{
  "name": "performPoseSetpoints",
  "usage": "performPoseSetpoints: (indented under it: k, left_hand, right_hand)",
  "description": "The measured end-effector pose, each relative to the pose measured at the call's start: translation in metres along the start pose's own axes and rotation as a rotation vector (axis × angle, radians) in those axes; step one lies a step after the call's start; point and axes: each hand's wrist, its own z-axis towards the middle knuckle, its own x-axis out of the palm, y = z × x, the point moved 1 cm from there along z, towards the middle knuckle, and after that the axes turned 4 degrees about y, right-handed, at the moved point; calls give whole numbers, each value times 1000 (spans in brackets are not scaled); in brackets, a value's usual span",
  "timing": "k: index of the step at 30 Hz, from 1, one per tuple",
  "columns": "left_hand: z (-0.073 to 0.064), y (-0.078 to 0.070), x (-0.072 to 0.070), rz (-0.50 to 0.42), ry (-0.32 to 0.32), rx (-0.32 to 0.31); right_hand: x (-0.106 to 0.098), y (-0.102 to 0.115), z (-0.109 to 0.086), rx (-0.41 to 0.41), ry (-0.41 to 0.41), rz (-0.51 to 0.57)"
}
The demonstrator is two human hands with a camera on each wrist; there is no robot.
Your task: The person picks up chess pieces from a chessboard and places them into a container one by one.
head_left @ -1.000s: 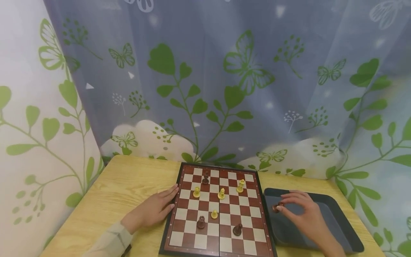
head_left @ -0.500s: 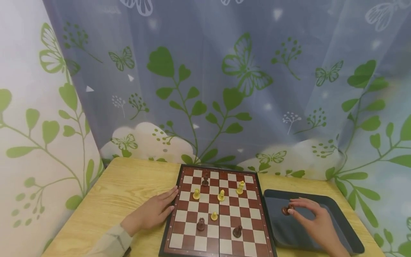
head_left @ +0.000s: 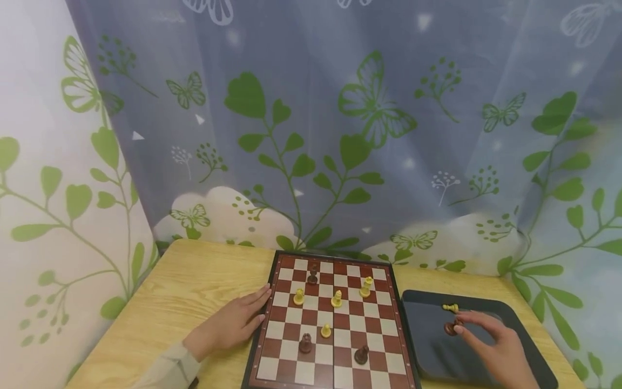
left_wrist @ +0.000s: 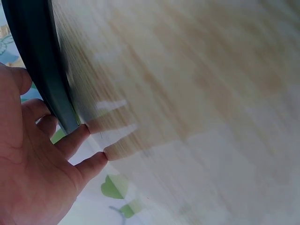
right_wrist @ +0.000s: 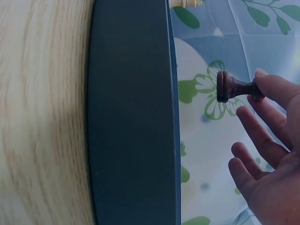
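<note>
In the head view my right hand [head_left: 500, 346] pinches a dark brown chess piece [head_left: 451, 328] between thumb and fingertip above the tray [head_left: 423, 346]. The right wrist view shows the brown chess piece [right_wrist: 232, 87] tipped sideways, its head hidden by the fingers. A yellow chess piece [head_left: 450, 307] lies on its side in the tray, just beyond that hand. My left hand [head_left: 228, 327] rests against the left edge of the chessboard [head_left: 335, 373], fingers extended; the left wrist view shows the fingertips [left_wrist: 101, 159] on the tabletop.
On the board stand several pieces, among them a yellow pawn [head_left: 325, 330], a dark rook-like piece [head_left: 305, 343] and a tall yellow piece [head_left: 366, 287]. The tray stands close to the board's right side. A printed curtain [head_left: 311, 135] hangs behind the wooden table [head_left: 209, 270].
My right hand has moved right over the tray with the brown chess piece, and the yellow piece lying there has come into view. The left hand has stayed at the board's edge.
</note>
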Motion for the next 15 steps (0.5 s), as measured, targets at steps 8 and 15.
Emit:
performPoseSetpoints:
  k: [8,15]
  left_hand:
    - [-5,-1,0,-1,-1,-31]
    - [-1,-5,-1,-15,-3,-12]
  right_hand:
    - [-1,-8,-10,123,36,-1]
    - [2,-18,-19,148,-31,-28]
